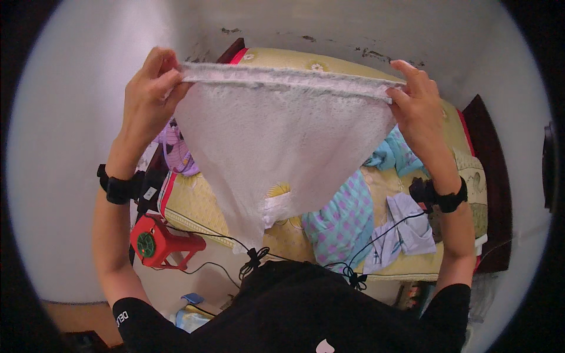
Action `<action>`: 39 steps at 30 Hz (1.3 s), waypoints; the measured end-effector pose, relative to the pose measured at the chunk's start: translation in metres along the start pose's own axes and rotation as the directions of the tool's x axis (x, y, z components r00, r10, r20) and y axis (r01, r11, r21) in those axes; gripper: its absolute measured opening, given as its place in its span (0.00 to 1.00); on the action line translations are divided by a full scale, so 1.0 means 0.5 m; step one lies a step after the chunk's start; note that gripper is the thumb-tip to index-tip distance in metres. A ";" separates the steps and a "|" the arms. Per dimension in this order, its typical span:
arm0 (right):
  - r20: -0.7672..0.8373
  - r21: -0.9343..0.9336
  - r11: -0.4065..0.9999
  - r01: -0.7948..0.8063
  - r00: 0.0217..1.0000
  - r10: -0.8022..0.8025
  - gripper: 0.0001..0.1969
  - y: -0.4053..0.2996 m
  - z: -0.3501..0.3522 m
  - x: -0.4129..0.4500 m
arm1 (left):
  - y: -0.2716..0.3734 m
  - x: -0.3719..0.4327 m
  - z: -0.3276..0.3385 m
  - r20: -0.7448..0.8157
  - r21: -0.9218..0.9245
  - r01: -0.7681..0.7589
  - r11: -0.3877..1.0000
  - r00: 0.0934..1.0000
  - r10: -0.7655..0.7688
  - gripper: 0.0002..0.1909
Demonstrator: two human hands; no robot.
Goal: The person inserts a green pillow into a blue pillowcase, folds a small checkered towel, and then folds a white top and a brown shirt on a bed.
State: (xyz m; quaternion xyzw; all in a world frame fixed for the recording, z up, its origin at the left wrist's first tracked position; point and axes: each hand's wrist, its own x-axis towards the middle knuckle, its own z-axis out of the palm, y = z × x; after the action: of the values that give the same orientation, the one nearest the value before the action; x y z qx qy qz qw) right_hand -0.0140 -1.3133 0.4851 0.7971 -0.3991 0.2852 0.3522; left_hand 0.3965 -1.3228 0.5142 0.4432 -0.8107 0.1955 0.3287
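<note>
A pale, thin fabric garment or cloth [282, 132] hangs stretched out before me, its thick upper band pulled taut between both hands. My left hand [154, 88] pinches the left end of the band. The right end is gripped by my right hand [417, 95], thumb against the band and index finger partly raised. Below, the cloth narrows to a lower tip near my chest. Behind it, a teal and purple checked cloth [344, 220] and light grey-blue folded cloths [408, 229] lie on a yellow patterned mattress [198, 198], which the held fabric partly hides.
A red stool-like object with a green round part [165, 245] stands at the mattress's left edge. Purple printed fabric [178, 154] lies behind my left forearm, teal fabric [390, 150] near my right hand. Black cables run from both wrist straps. A dark wooden bed end [490, 189] stands right, with walls around.
</note>
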 end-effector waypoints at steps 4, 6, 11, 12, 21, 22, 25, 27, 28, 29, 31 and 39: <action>-0.056 0.038 0.997 -0.066 0.996 0.068 0.06 -0.004 -0.007 0.013 | 0.026 0.018 -0.032 -0.115 0.423 -0.306 0.853 0.915 0.386 0.07; 0.129 0.346 0.881 -0.322 0.947 0.295 0.07 -0.001 -0.027 0.009 | 0.035 0.011 -0.042 -0.090 0.387 -0.215 0.897 0.959 0.269 0.06; 0.389 0.825 0.270 -0.496 0.846 0.365 0.12 0.016 -0.095 -0.017 | 0.029 -0.036 -0.074 -0.013 -0.515 0.310 0.799 0.929 -0.369 0.07; 0.378 0.886 0.143 -0.441 0.866 0.327 0.13 0.020 -0.093 -0.017 | 0.022 -0.040 -0.076 0.043 -0.561 0.369 0.741 0.907 -0.419 0.08; 0.693 0.711 -0.368 -0.599 0.509 0.510 0.10 -0.038 0.130 0.038 | 0.007 0.008 0.121 0.421 -0.667 0.685 0.293 0.671 -0.610 0.14; 0.713 0.691 -0.426 -0.585 0.451 0.537 0.10 -0.052 0.135 0.047 | 0.015 0.016 0.125 0.362 -0.723 0.606 0.332 0.741 -0.566 0.13; 0.616 0.787 -0.369 -0.494 0.598 0.513 0.11 -0.088 0.097 0.061 | 0.090 0.029 0.110 0.370 -0.775 0.542 0.325 0.806 -0.462 0.12; 0.548 0.835 -0.257 -0.487 0.695 0.466 0.15 -0.118 0.061 0.069 | 0.168 0.034 0.101 0.390 -0.839 0.481 0.252 0.857 -0.337 0.10; 0.518 0.854 -0.223 -0.469 0.742 0.426 0.16 -0.133 0.046 0.072 | 0.200 0.040 0.097 0.353 -0.894 0.404 0.194 0.902 -0.249 0.10; 0.465 0.885 -0.197 -0.422 0.801 0.377 0.17 -0.151 0.036 0.075 | 0.219 0.046 0.087 0.431 -0.892 0.443 0.088 0.893 -0.128 0.10; 0.387 0.920 -0.092 -0.381 0.847 0.365 0.20 -0.174 0.023 0.079 | 0.260 0.056 0.084 0.444 -0.874 0.433 -0.220 0.896 -0.002 0.12; 0.456 0.887 -0.299 -0.352 0.773 0.442 0.15 -0.123 0.010 0.060 | 0.141 -0.010 0.201 0.404 -0.904 0.415 0.106 0.908 -0.111 0.14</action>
State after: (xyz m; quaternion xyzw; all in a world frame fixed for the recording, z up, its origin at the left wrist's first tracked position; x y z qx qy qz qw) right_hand 0.0540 -1.3036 0.4838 0.5865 -0.2838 0.6038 -0.4593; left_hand 0.3025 -1.3435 0.4374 0.2820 -0.6804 -0.4900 0.4664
